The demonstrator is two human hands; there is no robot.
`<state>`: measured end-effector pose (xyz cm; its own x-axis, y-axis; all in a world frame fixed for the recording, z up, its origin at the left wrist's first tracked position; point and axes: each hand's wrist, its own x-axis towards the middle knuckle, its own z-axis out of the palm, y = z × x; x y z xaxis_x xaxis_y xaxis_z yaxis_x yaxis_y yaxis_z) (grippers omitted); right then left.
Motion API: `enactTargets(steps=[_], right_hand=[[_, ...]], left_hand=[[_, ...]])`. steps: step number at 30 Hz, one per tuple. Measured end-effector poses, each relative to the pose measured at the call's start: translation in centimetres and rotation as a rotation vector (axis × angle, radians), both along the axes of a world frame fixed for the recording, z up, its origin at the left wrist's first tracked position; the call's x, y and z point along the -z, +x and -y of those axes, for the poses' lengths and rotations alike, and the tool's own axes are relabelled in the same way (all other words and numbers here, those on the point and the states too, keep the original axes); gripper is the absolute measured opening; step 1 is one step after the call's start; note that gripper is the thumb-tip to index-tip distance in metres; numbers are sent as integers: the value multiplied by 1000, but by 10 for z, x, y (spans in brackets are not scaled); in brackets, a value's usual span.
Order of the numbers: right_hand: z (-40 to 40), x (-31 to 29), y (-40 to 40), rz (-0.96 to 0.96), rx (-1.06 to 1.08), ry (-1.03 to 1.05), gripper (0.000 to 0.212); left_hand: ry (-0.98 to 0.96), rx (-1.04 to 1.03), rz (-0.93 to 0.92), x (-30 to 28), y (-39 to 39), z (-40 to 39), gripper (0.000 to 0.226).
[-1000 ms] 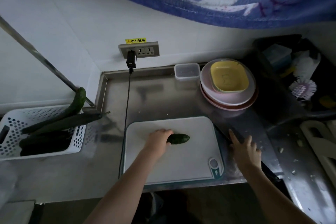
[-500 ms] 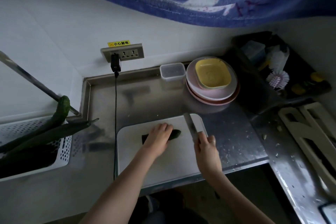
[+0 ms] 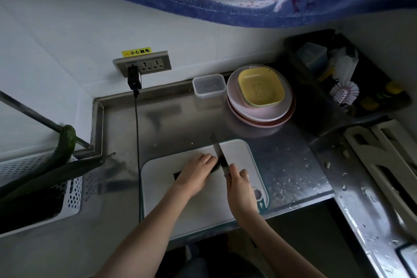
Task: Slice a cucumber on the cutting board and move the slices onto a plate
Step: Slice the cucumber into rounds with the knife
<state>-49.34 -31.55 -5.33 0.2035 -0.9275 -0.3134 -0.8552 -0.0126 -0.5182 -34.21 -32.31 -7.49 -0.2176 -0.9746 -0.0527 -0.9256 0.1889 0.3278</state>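
Note:
A short dark green cucumber point(image 3: 177, 174) lies across the white cutting board point(image 3: 198, 214); only its left end and a sliver at its right end show. My left hand point(image 3: 195, 172) presses down on it and hides its middle. My right hand point(image 3: 239, 181) grips the handle of a knife point(image 3: 219, 152), whose blade points away from me and rests at the cucumber's right end, right beside my left fingertips. A stack of pink plates point(image 3: 259, 114) with a yellow dish point(image 3: 260, 89) on top stands at the back right of the steel counter.
A white perforated basket point(image 3: 72, 192) at the left holds several long cucumbers point(image 3: 61, 168). A black cable point(image 3: 137, 142) runs from the wall socket point(image 3: 142, 65) down past the board's left edge. A clear plastic box point(image 3: 208, 86) sits by the plates; a dark rack point(image 3: 352, 88) holds brushes at right.
My right hand picked up the knife from the counter right of the board and brought its blade to the cucumber's right end. My left hand stayed on the cucumber.

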Motion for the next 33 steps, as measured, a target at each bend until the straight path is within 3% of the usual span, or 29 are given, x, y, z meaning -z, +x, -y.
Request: enactTargets(steps=[12,15,19,25,30,33], right_hand=[[8,13,-2,7,-73,74,11],[11,16,-2,-42,-91,145,22],[11,17,-2,-41,-92,156,22],[11,14,-5,-109,-83,113,23],[13,11,-13,-10,20,38,9],[13,9,-14,-40,-56,-16,19]], left_hand=[[19,-68,-146,-4,2,4,34],[51,-72,-147,-3,4,5,34],[71,-91,-157,0,4,5,37],[96,-144,-163,-4,3,4,42],[167,-231,-198,-3,10,5,44],[172,-308,-247,-6,14,6,48]])
